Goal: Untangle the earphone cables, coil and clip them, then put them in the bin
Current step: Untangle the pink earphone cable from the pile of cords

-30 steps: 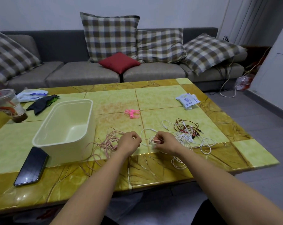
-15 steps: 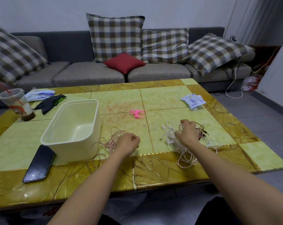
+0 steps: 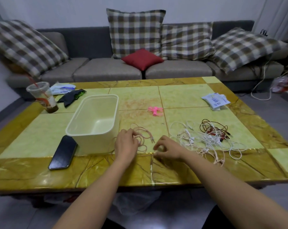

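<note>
Glossy tiled table [image 3: 32, 138], green with ochre border. At left: cream bin [image 3: 97, 142], black phone [image 3: 63, 152] just beside it, plastic cup [image 3: 44, 98] and dark cloth [image 3: 72, 96] behind. Mid-table: pink clips [image 3: 154, 110], pink earphone cable [image 3: 140, 134]. At right: paper packet [image 3: 216, 100], white cables [image 3: 202, 139] (tangled with a dark red cable [image 3: 212, 128]).

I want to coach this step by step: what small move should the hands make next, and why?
Probably draw the right hand leftward, feeding its pinched strand into the loops of the pink cable that the left hand holds. Pink strands show beside the white tangle, so that cable seems not yet free; the bin holds nothing.
</note>
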A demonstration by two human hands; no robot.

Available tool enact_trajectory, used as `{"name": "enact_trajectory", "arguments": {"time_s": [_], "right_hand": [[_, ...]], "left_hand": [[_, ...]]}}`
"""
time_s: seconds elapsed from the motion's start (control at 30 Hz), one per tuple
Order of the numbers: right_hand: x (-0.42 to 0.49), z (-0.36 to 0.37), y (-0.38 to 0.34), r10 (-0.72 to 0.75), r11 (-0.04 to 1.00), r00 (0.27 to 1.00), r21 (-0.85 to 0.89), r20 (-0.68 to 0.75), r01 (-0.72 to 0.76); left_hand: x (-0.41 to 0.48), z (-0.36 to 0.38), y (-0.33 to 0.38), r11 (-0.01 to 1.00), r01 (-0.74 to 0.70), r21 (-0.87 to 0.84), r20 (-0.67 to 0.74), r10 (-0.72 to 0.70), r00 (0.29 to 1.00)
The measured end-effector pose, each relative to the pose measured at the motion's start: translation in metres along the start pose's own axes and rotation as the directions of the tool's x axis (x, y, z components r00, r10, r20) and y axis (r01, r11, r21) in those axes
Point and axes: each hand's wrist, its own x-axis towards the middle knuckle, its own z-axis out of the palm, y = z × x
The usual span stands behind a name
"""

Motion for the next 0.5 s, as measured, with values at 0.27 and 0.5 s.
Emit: {"name": "enact_trajectory", "arguments": {"time_s": [0.27, 0.5], "right_hand": [[0.009, 0.01, -0.014, 0.108, 0.978, 0.975, 0.194, -0.193, -0.07], [0.016, 0.025, -0.026, 0.087, 0.89, 0.978, 0.457, -0.192, 0.011]], "left_hand": [[-0.009, 0.008, -0.023, 0.979, 0.175, -0.105, 0.178, -0.154, 0.972], [-0.016, 0.01, -0.011, 0.879, 0.152, -0.451, 0.221, -0.055, 0.974]]}}
